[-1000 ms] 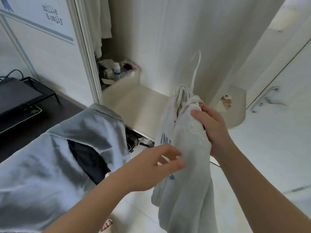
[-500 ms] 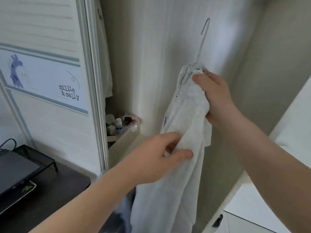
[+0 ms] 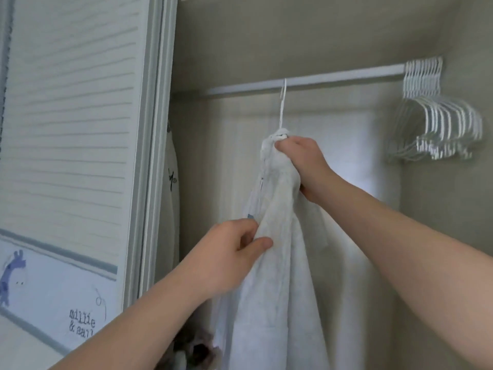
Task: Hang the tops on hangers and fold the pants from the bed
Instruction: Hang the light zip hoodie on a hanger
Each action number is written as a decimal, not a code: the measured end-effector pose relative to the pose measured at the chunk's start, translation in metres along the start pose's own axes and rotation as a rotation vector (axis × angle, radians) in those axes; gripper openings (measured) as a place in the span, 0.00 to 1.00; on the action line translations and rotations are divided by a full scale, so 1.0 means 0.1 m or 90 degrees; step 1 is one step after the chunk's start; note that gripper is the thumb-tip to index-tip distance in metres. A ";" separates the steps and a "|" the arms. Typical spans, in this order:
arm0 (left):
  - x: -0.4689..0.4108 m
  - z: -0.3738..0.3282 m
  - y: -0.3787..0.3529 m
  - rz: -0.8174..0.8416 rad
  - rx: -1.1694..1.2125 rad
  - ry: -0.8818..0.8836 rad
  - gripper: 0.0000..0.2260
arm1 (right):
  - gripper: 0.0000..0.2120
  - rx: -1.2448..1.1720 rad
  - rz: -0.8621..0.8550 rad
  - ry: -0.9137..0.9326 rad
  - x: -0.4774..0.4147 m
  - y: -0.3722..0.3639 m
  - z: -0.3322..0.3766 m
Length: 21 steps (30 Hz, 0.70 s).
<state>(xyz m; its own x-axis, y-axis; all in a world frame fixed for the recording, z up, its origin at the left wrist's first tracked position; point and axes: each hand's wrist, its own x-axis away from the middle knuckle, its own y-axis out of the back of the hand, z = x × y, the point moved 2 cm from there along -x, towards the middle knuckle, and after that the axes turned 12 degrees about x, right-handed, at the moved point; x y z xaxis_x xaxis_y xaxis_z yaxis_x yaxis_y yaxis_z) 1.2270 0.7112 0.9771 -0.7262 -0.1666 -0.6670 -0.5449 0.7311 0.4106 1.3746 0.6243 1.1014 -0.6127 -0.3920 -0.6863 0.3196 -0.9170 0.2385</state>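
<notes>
Where the view sits nearest to us, we enter two bare forearms, both raised from the lower corners toward the open wardrobe (image 3: pixel 280 36).

Left hand (image 3: pixel 229 252): the lower of the two, thumb uppermost, its fingers (image 3: pixel 260 244) curled and pinching a fold of the white top (image 3: pixel 274 276) at its front edge.

Right hand (image 3: pixel 301 161): higher and further in, with the wrist bent. Its fingers (image 3: pixel 284 145) are clenched round the bunched collar of the same top, just under the neck of the hanger (image 3: pixel 282 108).

White top: carried on that white hanger, hanging straight down between the two hands and running out of the bottom of the view. A small blue mark shows just above the left hand.

Louvred door (image 3: pixel 74 116): at our left, bearing a blue giraffe print (image 3: pixel 12 276) and dark lettering below it.

Wardrobe, contents:
- A white rail (image 3: pixel 346 74) crosses it. The hanger's hook reaches up to the rail, though we cannot tell whether it rests on it.
- A bunch of bare white hangers (image 3: pixel 442 116) hangs at the rail's right end, well apart from the top.
- A pale garment (image 3: pixel 172 188) hangs just inside the door frame.
- At the bottom lies a blurred dark and pale item (image 3: pixel 197 351) that we cannot identify.
</notes>
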 end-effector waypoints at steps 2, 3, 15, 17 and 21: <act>-0.32 -0.02 0.05 -0.017 -0.046 -0.008 0.21 | 0.04 -0.001 -0.007 0.013 -0.34 0.03 0.03; -0.47 -0.02 0.08 -0.023 -0.072 -0.013 0.21 | 0.03 -0.002 -0.009 0.020 -0.50 0.03 0.04; -1.96 0.06 0.32 -0.100 -0.381 -0.026 0.16 | 0.09 0.053 -0.068 0.067 -2.18 0.23 -0.14; -2.09 0.07 0.31 -0.105 -0.401 -0.019 0.16 | 0.10 0.046 -0.078 0.050 -2.34 0.26 -0.23; -2.29 0.12 0.30 -0.103 -0.426 0.001 0.16 | 0.09 0.036 -0.071 0.040 -2.56 0.26 -0.33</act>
<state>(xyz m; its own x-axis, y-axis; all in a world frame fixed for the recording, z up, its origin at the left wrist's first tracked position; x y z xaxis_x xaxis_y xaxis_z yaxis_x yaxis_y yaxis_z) 1.3818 0.7794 1.1346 -0.6146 -0.2407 -0.7512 -0.7874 0.1306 0.6024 1.5636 0.7033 1.2604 -0.5952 -0.2842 -0.7516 0.2104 -0.9579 0.1955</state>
